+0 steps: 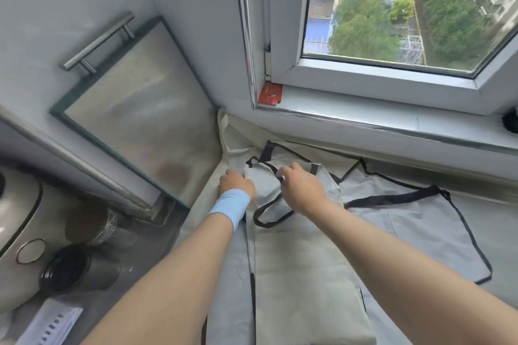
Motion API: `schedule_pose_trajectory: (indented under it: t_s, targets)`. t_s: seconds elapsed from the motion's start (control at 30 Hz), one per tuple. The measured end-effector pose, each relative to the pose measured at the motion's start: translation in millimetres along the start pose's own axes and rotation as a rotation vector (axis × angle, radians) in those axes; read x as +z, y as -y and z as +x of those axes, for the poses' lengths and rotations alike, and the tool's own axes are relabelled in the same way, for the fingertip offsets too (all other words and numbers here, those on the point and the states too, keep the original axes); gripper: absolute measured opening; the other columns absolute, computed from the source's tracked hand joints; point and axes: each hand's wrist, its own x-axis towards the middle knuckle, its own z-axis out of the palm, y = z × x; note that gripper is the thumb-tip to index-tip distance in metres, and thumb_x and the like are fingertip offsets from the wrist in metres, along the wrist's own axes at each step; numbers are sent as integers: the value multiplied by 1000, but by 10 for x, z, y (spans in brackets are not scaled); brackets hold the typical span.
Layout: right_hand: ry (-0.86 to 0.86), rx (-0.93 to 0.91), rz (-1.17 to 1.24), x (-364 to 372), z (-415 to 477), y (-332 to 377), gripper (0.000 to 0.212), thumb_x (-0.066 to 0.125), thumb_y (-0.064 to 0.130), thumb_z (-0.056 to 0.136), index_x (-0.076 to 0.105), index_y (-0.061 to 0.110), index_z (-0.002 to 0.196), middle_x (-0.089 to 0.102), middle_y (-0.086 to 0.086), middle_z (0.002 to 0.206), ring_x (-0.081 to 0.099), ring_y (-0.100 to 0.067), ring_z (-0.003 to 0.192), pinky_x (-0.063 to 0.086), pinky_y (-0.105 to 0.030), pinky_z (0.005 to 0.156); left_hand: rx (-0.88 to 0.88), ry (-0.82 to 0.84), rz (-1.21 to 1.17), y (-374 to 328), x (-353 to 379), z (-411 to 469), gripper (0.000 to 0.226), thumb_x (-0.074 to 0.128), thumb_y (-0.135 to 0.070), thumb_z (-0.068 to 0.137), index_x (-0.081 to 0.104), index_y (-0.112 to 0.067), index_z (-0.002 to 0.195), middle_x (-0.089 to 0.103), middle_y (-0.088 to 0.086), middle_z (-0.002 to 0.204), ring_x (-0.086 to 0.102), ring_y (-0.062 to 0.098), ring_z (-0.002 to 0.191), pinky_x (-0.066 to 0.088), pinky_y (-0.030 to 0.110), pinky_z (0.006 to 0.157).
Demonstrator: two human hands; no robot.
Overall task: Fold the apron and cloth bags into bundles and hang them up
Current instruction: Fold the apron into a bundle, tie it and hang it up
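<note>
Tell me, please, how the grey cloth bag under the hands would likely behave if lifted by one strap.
Probably floppy: the grey cloth bag folds over softly where the right hand pinches it. Likely light, being thin fabric lying flat. Its black strap loops loosely, so it may dangle and snag.

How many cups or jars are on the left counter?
2: a glass jar and, nearer the camera, a dark metal cup, side by side. More may be hidden outside the view.

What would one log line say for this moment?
phase: folding | left hand: grips cloth bag | right hand: pinches black handle
</note>
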Motion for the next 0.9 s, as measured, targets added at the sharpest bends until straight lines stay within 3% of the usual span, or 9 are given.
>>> schedule_pose_trajectory:
  t_s: [0.1, 0.2, 0.27, 0.33, 0.43, 0.57, 0.63, 0.73, 0.9]
  targets:
    - [23, -184, -27, -24, 367, 178, 47, 44, 6, 92, 52, 24, 135, 47, -2, 135, 63, -34, 89, 44, -36, 62, -19, 151, 27, 2, -82, 173, 24, 57, -22, 85, 63, -10, 104, 66, 11, 109, 63, 32, 92, 49, 30, 71]
    - [146, -419, -228, -71, 683, 358, 64, 48, -1, 89, 39, 26, 146, 34, 2, 153, 66, -30, 93, 50, -37, 64, 30, 189, -62, 19, -89, 275, 13, 54, -19, 85, 66, -19, 87, 70, 8, 103, 63, 31, 88, 52, 33, 80]
    - [247, -524, -365, -86, 854, 439, 58, 50, 3, 93, 42, 29, 144, 41, 1, 147, 65, -28, 98, 51, -37, 66, 83, 173, -61, 30, -85, 311, 13, 55, -17, 83, 67, -21, 84, 70, 6, 100, 63, 30, 91, 51, 31, 81]
    - [261, -582, -459, -113, 986, 486, 36, 51, 10, 95, 59, 28, 125, 56, -1, 123, 65, -27, 95, 46, -34, 64, 105, 167, -83, 67, -82, 338, 9, 59, -19, 81, 67, -21, 84, 70, 4, 97, 63, 28, 91, 52, 30, 83]
    - [197, -590, -483, -168, 1091, 472, 19, 53, 10, 93, 66, 23, 98, 52, -2, 104, 56, -27, 77, 40, -33, 59, 127, 222, -58, 127, -43, 352, 11, 66, -27, 77, 63, -24, 88, 68, -4, 91, 66, 20, 83, 54, 29, 78]
    - [-4, -537, -288, -125, 1105, 403, 9, 58, 11, 92, 66, 15, 96, 48, -9, 100, 56, -32, 80, 41, -36, 53, 49, 141, -96, 81, -16, 353, 20, 41, -19, 84, 61, -18, 87, 67, 8, 92, 69, 33, 69, 61, 39, 69]
    - [-97, -506, -114, -108, 1030, 351, 13, 59, 7, 89, 62, 9, 102, 49, -13, 101, 55, -34, 81, 43, -39, 53, 55, 163, -24, 37, -3, 354, 20, 38, -20, 89, 58, -15, 91, 66, 12, 99, 67, 35, 81, 58, 39, 74]
    - [-158, -410, -34, -206, 842, 155, 27, 53, 0, 83, 55, 10, 108, 48, -9, 108, 51, -31, 85, 44, -38, 57, 108, 152, 76, -12, -19, 353, 33, 43, -41, 92, 55, -19, 113, 62, 7, 114, 60, 31, 100, 50, 36, 81]
    - [371, -307, -286, -307, 397, -351, 32, 54, 24, 76, 62, 30, 107, 50, 5, 111, 58, -22, 98, 50, -35, 76, 406, -140, 200, -107, -8, 229, 37, 45, -15, 90, 50, -28, 124, 45, -2, 133, 57, 25, 105, 47, 34, 78]
